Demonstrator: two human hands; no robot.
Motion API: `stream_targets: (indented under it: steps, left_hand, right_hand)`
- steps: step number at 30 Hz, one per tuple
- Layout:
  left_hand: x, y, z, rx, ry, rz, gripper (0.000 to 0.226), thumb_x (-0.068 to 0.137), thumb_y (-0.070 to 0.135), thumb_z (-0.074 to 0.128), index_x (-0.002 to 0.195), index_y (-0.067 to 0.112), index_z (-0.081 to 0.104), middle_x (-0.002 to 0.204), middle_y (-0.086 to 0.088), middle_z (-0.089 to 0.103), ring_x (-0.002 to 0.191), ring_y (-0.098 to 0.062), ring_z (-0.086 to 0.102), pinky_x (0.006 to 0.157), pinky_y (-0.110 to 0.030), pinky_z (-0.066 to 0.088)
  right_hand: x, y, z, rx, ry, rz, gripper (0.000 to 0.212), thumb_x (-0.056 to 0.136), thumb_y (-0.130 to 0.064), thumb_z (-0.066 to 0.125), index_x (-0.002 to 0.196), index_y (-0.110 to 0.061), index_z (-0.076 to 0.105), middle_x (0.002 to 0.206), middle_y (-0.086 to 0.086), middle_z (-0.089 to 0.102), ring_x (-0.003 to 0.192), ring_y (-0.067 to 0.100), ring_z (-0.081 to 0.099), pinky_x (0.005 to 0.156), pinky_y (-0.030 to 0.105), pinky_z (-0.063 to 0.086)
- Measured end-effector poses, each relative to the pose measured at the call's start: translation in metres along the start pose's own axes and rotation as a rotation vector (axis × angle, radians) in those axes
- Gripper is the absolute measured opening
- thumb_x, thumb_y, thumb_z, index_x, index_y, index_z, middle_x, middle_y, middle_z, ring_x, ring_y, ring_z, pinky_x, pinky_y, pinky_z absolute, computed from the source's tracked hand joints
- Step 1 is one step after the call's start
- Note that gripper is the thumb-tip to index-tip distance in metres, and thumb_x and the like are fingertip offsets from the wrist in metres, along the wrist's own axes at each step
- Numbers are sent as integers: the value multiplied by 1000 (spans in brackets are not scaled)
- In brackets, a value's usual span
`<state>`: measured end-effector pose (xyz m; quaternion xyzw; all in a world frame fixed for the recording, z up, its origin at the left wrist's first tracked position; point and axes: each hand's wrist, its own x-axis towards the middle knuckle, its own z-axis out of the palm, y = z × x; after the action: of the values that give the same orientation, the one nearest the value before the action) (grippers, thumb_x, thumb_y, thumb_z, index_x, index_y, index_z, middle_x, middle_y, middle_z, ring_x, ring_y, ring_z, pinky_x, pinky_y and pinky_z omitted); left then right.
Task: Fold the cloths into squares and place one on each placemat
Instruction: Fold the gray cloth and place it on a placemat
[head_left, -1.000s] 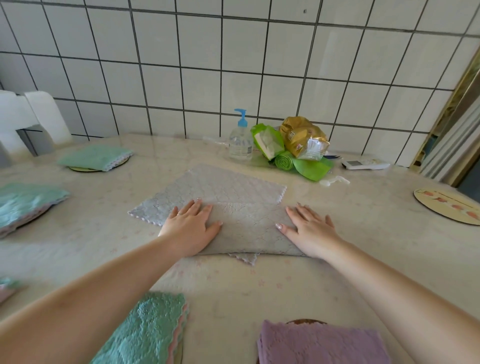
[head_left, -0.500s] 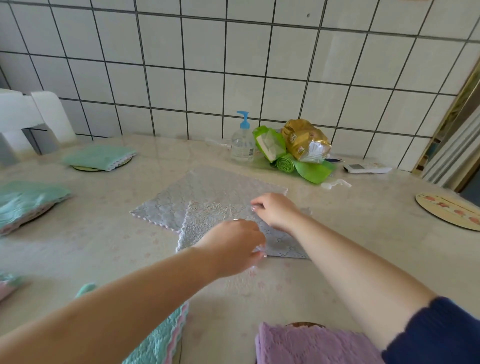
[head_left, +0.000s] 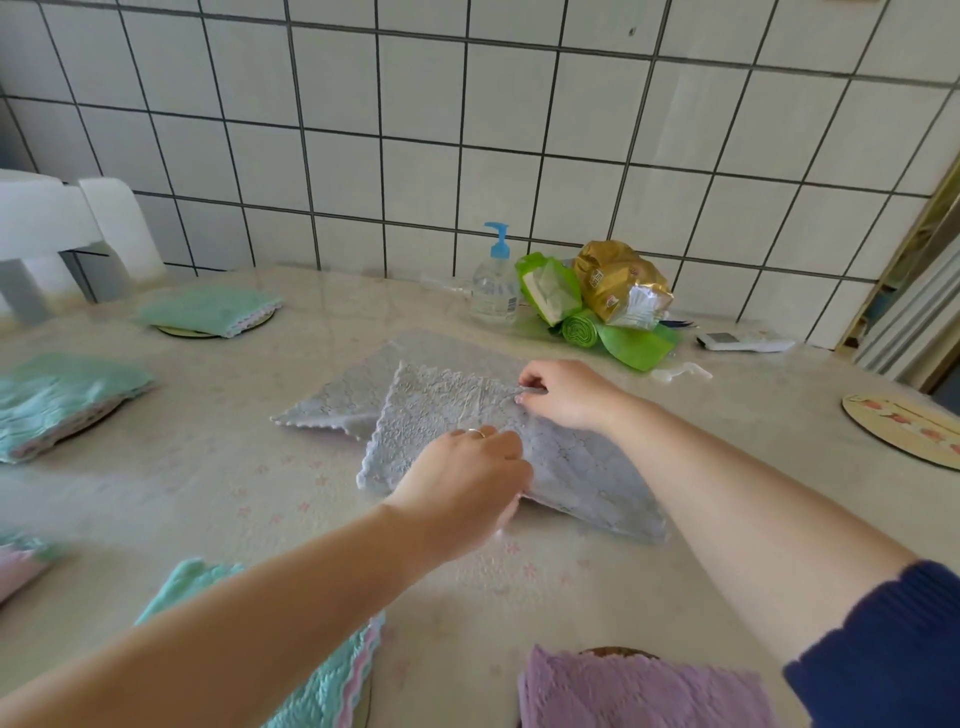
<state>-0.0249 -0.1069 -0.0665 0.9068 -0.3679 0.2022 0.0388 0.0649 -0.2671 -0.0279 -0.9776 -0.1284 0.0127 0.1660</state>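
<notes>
Table (head_left: 675, 582): both hands (head_left: 462, 483) (head_left: 566, 392) pinch grey cloth (head_left: 582, 467), fingers curled.

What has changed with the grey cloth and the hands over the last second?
Both hands lifted off the flat-pressed grey cloth and took hold of it: the right hand now pinches its far edge, the left hand grips its near edge, and the right half has been folded leftward over the rest. The folded green cloths, the purple cloth and the bare placemat stayed put.
</notes>
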Motion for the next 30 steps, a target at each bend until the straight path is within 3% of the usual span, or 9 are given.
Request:
stream_targets:
  steps: [4, 8, 12, 15, 18, 22, 26, 29, 30]
  left_hand:
    - [-12, -6, -23, -171, 99, -220, 17, 83, 23, 57, 93, 30, 69, 88, 8, 57, 70, -16, 59, 54, -25, 40]
    - [-21, -13, -41, -433, 243, -452, 18, 85, 17, 56, 91, 31, 67, 83, 13, 60, 70, -10, 59, 63, -29, 50]
    - [-20, -14, -50, -848, 339, -661, 26, 89, 9, 53, 82, 33, 60, 78, 4, 67, 69, -10, 67, 68, -38, 56]
    - [-14, -5, -59, -1227, 371, -788, 26, 90, -1, 44, 86, 19, 60, 88, -8, 64, 71, -12, 65, 73, -41, 58]
    - [-8, 3, -68, -1549, 401, -882, 22, 93, 3, 42, 84, 10, 60, 80, -6, 64, 66, -17, 63, 61, -29, 57]
    - [1, -5, -62, -1422, 298, -825, 8, 91, 13, 56, 95, 16, 63, 102, -5, 62, 75, -16, 65, 67, -29, 57]
    - [14, -18, -59, -1335, 166, -752, 42, 91, 7, 56, 128, 25, 52, 127, 10, 47, 91, -17, 66, 69, -26, 59]
    - [21, -22, -44, -1290, 45, -755, 48, 91, 4, 54, 135, 24, 46, 121, 6, 50, 81, -11, 64, 59, -19, 56]
    - [21, -23, -37, -1256, -5, -767, 49, 91, 5, 54, 136, 23, 45, 119, 4, 52, 80, -11, 63, 59, -20, 56]
  right_hand:
    - [-16, -2, -33, 96, 54, 12, 31, 91, -31, 54, 118, -16, 55, 115, 3, 61, 96, 17, 56, 80, 28, 43]
    - [-38, -8, -61, 257, 75, 41, 32, 92, -28, 54, 119, -11, 54, 103, 8, 67, 75, 18, 57, 68, 26, 41]
    - [-60, -14, -72, 390, 135, 50, 32, 92, -25, 55, 120, -11, 53, 111, 8, 65, 106, 26, 60, 90, 34, 44]
    - [-70, -13, -72, 484, 157, 33, 34, 90, -21, 57, 123, -15, 50, 101, -2, 65, 94, 19, 63, 83, 29, 48]
    - [-78, -7, -70, 522, 181, 27, 48, 89, -16, 58, 133, -31, 42, 109, 2, 64, 109, 36, 58, 94, 47, 46]
    - [-84, 4, -63, 503, 170, 1, 50, 92, -11, 51, 129, -45, 47, 140, 3, 48, 120, 41, 49, 99, 42, 43]
    - [-85, 14, -54, 503, 206, 25, 48, 92, -5, 47, 131, -34, 50, 141, 1, 48, 125, 48, 35, 105, 57, 29]
    - [-89, 19, -34, 555, 175, 105, 48, 93, -5, 45, 134, -29, 46, 136, -2, 51, 118, 40, 50, 101, 47, 40]
    - [-90, 21, -26, 590, 146, 147, 48, 94, -5, 44, 135, -29, 46, 131, 0, 55, 102, 30, 63, 88, 36, 51]
